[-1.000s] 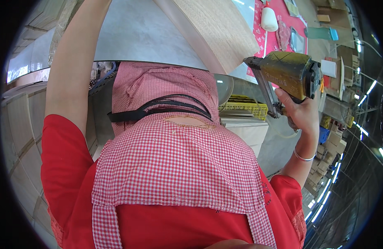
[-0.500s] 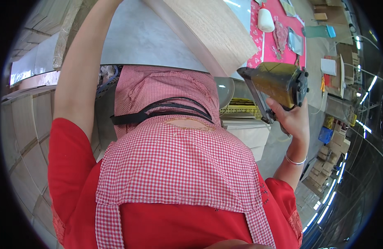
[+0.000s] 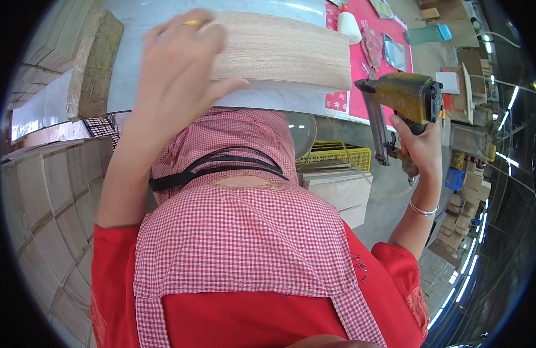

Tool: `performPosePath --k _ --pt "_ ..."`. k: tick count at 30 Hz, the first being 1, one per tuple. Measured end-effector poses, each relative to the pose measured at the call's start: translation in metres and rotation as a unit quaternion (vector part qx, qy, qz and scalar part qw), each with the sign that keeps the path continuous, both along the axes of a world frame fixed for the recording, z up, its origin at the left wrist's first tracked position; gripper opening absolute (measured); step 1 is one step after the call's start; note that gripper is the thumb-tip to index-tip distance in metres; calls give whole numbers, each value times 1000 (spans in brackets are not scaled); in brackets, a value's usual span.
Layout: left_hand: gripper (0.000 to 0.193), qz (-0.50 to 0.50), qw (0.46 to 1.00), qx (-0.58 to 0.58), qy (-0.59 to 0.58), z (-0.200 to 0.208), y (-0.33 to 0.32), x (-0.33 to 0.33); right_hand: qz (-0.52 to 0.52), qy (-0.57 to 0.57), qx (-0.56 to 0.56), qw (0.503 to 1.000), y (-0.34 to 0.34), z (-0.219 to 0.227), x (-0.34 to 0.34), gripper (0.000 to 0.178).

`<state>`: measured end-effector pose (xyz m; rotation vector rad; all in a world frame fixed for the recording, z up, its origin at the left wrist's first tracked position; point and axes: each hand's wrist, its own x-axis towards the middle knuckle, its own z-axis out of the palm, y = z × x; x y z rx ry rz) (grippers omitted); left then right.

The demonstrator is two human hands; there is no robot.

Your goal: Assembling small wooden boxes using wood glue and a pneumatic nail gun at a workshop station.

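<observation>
A pale wooden board (image 3: 285,52) with a visible side edge lies lengthwise along the front of the grey worktop (image 3: 126,75). My left hand (image 3: 181,69) is over its left end, thumb stretched out and fingers partly smeared by motion. Whether it touches the wood I cannot tell. My right hand (image 3: 422,145) grips the handle of a dark yellow and black nail gun (image 3: 398,95), held up off the board's right end, nose pointing left.
On a pink patterned cover (image 3: 361,69) at the far right stand a white squeeze bottle (image 3: 348,28) and a clear packet (image 3: 394,53). A worn wooden block (image 3: 95,66) sits on the left. Below the worktop are a yellow crate (image 3: 337,152) and stacked panels (image 3: 337,188).
The board has swung from a slant to lie along the worktop's front. My left hand has come back toward me into view. The nail gun has shifted slightly right.
</observation>
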<state>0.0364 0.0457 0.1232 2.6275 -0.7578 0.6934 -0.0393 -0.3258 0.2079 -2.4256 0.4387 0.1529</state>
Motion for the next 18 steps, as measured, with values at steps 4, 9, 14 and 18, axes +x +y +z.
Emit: performPosePath --k 4,9,14,18 --pt "50 -41 994 67 70 -14 -32 34 19 7 -1 1000 5 -3 -5 19" --pt "58 -91 976 129 151 -21 -49 50 11 20 -8 1000 7 -3 -7 20" --pt "55 -94 976 112 163 -18 -49 49 -6 33 6 999 6 -6 -6 21" --pt "52 -93 978 101 158 -18 -49 47 -2 36 8 999 7 -8 -6 19"
